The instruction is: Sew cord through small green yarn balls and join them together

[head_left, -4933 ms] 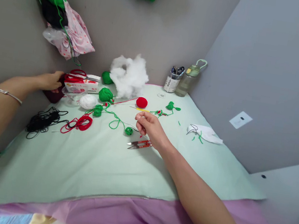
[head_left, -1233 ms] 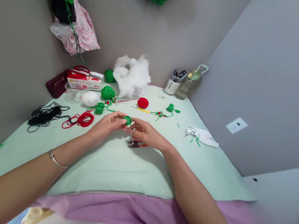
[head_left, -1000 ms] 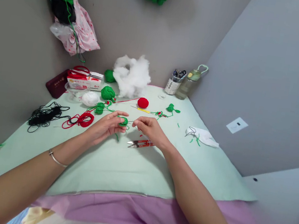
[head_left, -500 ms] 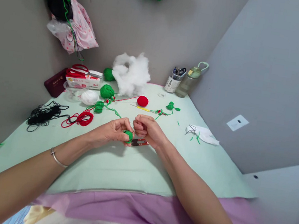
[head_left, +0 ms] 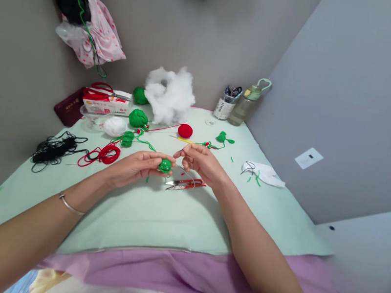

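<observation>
Between the thumb and fingers of my left hand (head_left: pixel 140 166) is a small round green crochet piece (head_left: pixel 165 165). Close beside it on the right, my right hand (head_left: pixel 200 163) has its thumb and index finger pinched together and the other fingers curled. What sits in that pinch is too small to make out. A pale thread (head_left: pixel 188 172) curves from near the crochet piece, under my right hand. Below my right hand, a pair of red-handled thread snips (head_left: pixel 185 184) lies on the pale green table cover (head_left: pixel 140 212).
Behind my hands lie green yarn balls (head_left: pixel 138 118), a red ball (head_left: pixel 185 131), a yellow-handled crochet hook (head_left: pixel 184 140) and white stuffing (head_left: pixel 171 95). Black yarn (head_left: pixel 54 148) and red yarn (head_left: pixel 108 154) are at left. A bottle (head_left: pixel 245 106) and pen cup (head_left: pixel 226 105) stand at the back right.
My left hand has turned and lifted the green piece slightly up and left. My right hand's fingers have loosened from a tighter curl, and the snips show more fully. The view has shifted slightly.
</observation>
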The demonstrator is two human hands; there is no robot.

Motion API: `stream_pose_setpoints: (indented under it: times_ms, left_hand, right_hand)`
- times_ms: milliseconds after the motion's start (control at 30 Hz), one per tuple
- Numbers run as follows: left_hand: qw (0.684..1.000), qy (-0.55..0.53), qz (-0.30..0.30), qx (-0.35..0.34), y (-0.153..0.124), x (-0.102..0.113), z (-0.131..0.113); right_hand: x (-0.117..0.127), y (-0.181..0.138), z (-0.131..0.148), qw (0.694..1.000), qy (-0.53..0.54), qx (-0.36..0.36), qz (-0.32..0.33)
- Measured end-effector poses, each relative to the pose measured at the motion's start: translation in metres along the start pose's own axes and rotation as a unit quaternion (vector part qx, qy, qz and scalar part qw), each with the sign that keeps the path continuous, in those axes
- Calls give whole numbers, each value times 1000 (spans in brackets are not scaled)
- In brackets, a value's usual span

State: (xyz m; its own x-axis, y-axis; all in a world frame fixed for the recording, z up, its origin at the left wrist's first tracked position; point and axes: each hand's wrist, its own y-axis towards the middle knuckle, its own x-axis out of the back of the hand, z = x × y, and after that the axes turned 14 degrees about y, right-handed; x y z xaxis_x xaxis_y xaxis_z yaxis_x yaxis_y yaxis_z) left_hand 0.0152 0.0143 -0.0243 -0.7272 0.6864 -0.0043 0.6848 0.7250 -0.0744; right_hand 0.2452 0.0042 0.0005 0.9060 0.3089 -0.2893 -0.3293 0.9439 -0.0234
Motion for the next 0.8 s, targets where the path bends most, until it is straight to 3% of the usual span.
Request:
stream_pose_setpoints:
  times_ms: [100, 200, 267, 333, 500, 700, 800]
  left_hand:
    - [998, -6, -58, -11, 1, 8, -2]
    - [995, -14, -95, -24, 2, 13, -1]
    - [993, -11, -115, -25, 3, 15, 0]
    - [991, 0, -136, -22, 4, 15, 0]
    - [984, 58, -167, -16, 3, 15, 3]
    - [965, 178, -183, -56, 1, 11, 2]
    - [959, 210, -175, -69, 0, 6, 1]
  right_hand:
    - [4, -10, 11, 975, -216, 14, 44]
    - [5, -18, 13, 887, -445, -47, 114]
    - [3, -20, 9, 839, -525, -63, 130]
    - [1, -20, 5, 822, -549, -58, 141]
    - [2, -15, 3, 837, -530, -6, 133]
    - [7, -13, 12, 934, -354, 40, 37]
    - [4, -13, 14, 950, -305, 47, 47]
